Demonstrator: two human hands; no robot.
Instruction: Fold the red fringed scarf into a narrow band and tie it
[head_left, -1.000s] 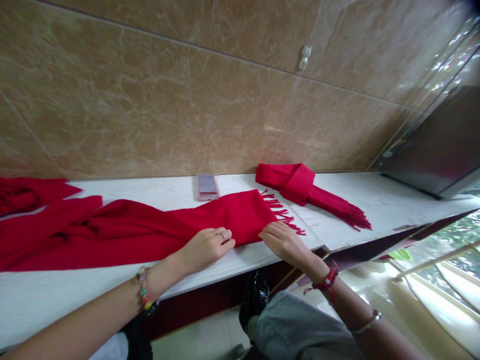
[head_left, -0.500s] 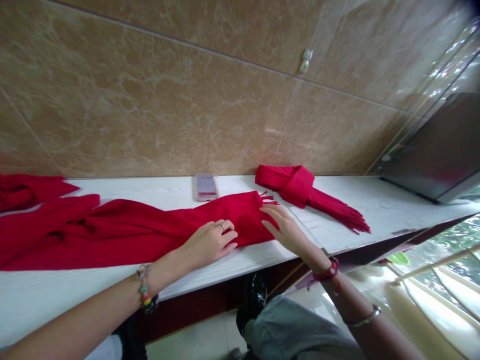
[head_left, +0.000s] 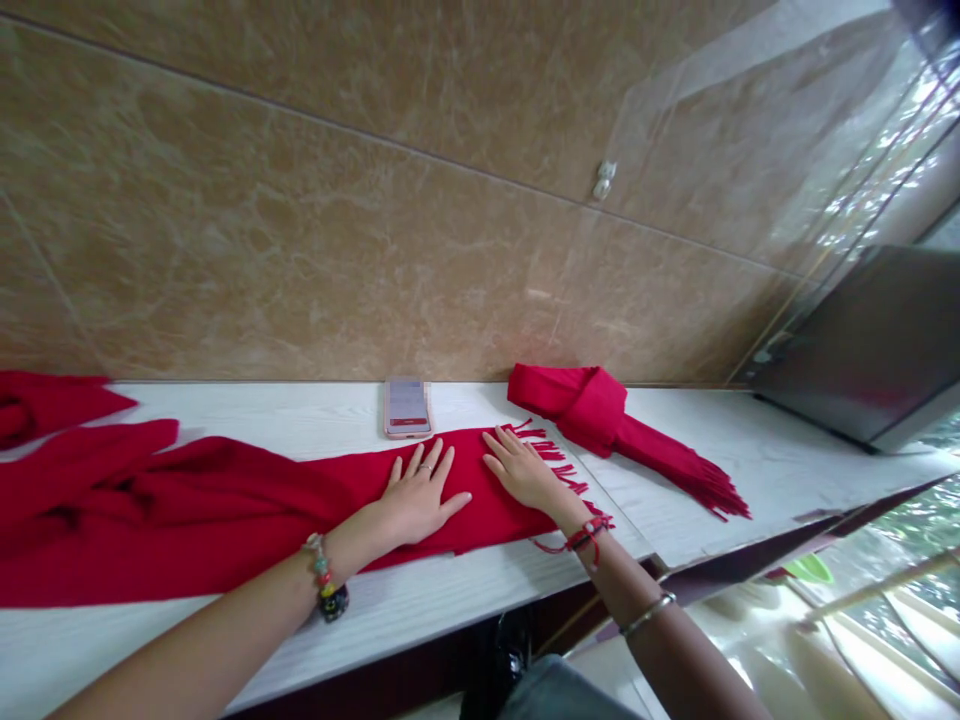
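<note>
A long red scarf [head_left: 247, 500] stretches along the white counter, flat at its right end and rumpled toward the left. My left hand [head_left: 418, 500] rests flat on it, fingers spread. Close to the fringed end, my right hand [head_left: 521, 470] presses down with its fingers stretched out. The fringe fans out just right of that hand, partly under the wrist. Behind it lies a second red scarf [head_left: 574, 400], folded into a knot-like bundle with its fringed tail pointing right.
A phone [head_left: 407, 408] lies by the wall behind my left hand. More red cloth [head_left: 52, 405] is at the far left. A dark box-like appliance [head_left: 862, 350] stands on the counter [head_left: 697, 430] at the right. The tiled wall [head_left: 300, 250] borders the back.
Both hands have flattened and spread on the scarf, and the right has shifted left. The scarf's fringed end now lies smoother, with more fringe showing. The view has tilted up a little.
</note>
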